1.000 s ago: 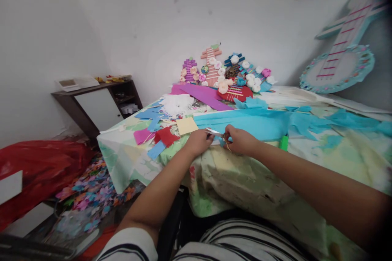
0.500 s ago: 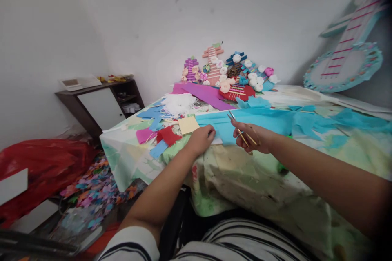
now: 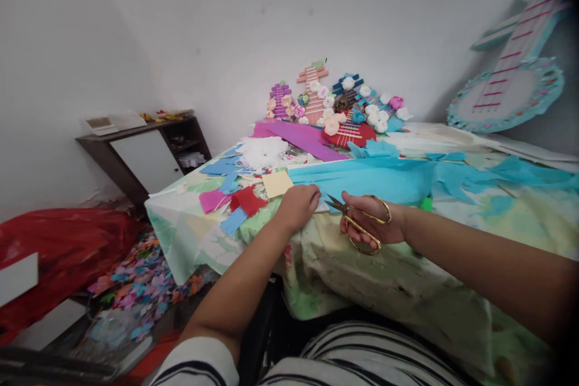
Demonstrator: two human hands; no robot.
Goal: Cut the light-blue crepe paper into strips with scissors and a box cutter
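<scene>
My left hand (image 3: 299,205) is closed at the left end of a long sheet of blue crepe paper (image 3: 380,180), its fingertips pinched at the paper's near edge. What exactly lies between them is mostly hidden. Gold-handled scissors (image 3: 345,208) are in my right hand (image 3: 374,216), just right of the left one. Their blades are slightly parted and point left toward the pinched end. Beside my left hand lie a pale yellow square (image 3: 277,183) and a red piece (image 3: 248,201).
Blue and pink scraps and a heap of white shreds (image 3: 263,153) lie at the table's left. Flower-decorated stick crafts (image 3: 312,96) lean against the wall behind. A large guitar-shaped decoration (image 3: 504,96) stands at right. A cabinet (image 3: 145,160) and a petal pile (image 3: 136,277) are left.
My right hand has lowered and turned, so the scissors now point left toward my left hand instead of upward. The left hand stays at the blue paper.
</scene>
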